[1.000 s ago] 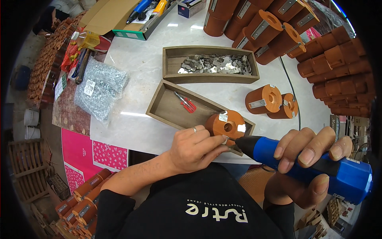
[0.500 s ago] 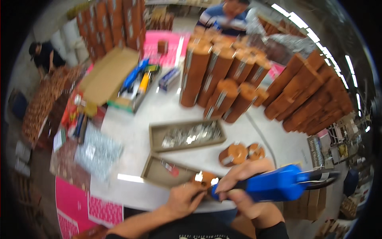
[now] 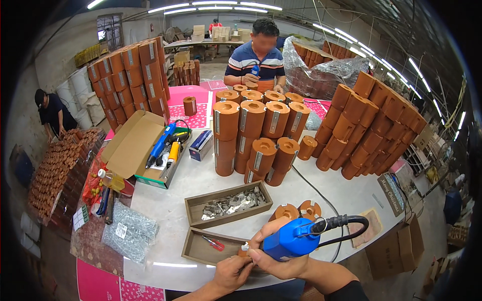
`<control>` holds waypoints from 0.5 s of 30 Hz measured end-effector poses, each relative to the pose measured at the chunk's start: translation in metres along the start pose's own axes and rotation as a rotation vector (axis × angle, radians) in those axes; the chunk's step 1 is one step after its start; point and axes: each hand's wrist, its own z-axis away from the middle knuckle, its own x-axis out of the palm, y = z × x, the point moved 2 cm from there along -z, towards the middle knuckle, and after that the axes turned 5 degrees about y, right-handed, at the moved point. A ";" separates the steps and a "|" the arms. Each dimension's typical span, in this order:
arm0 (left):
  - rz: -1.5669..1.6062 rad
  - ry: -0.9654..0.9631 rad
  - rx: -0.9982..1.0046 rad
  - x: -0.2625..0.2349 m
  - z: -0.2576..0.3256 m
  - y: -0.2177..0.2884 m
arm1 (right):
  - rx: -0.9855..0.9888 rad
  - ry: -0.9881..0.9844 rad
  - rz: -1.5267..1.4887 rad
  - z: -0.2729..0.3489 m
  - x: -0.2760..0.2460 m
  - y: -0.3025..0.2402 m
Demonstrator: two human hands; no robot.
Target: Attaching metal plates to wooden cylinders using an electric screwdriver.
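My right hand (image 3: 277, 264) is wrapped around a blue corded electric screwdriver (image 3: 293, 241), its rear end and black cord pointing up to the right. Just left of it, my left hand (image 3: 231, 273) has its fingers closed on a brown wooden piece (image 3: 244, 250), mostly hidden by both hands, as is the tool's tip. Beyond my hands, a wooden tray (image 3: 189, 210) contains many small metal plates (image 3: 233, 204). A second tray (image 3: 187, 247), nearer me, has a small red-handled screwdriver (image 3: 216, 244) in it. Two short brown wooden cylinders (image 3: 286, 211) stand right behind the tool.
Tall brown cylinder stacks (image 3: 226, 135) rise mid-table, with more stacked rows (image 3: 366, 130) at right. An open cardboard box (image 3: 135, 138) holds tools; a bubble-wrap bundle (image 3: 129, 231) lies at left. The tool's cord crosses the tabletop. A co-worker (image 3: 256, 65) stands across the table.
The view has tilted upward, showing more of the room. The electric screwdriver has swung from lying nearly level to a steeper angle, and my right hand has turned with it.
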 end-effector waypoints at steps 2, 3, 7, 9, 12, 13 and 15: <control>-0.007 -0.002 0.002 -0.001 -0.002 0.001 | -0.030 -0.029 0.087 -0.005 0.000 -0.003; -0.001 -0.019 0.001 0.001 -0.002 0.001 | 0.005 -0.084 0.091 -0.008 -0.005 -0.006; 0.060 -0.068 -0.052 0.010 0.012 -0.015 | 0.169 0.000 0.010 0.001 -0.006 0.008; 0.026 0.001 -0.096 0.008 0.016 -0.020 | 0.157 0.013 0.031 -0.008 -0.002 0.005; 0.060 -0.011 -0.167 0.010 0.012 -0.015 | 0.037 0.075 0.020 -0.011 -0.003 0.005; 0.019 -0.067 -0.164 0.010 0.008 -0.008 | 0.033 0.064 0.036 -0.011 -0.006 0.001; -0.080 -0.161 -0.159 0.006 0.003 0.006 | -0.037 0.088 0.038 -0.008 -0.007 0.001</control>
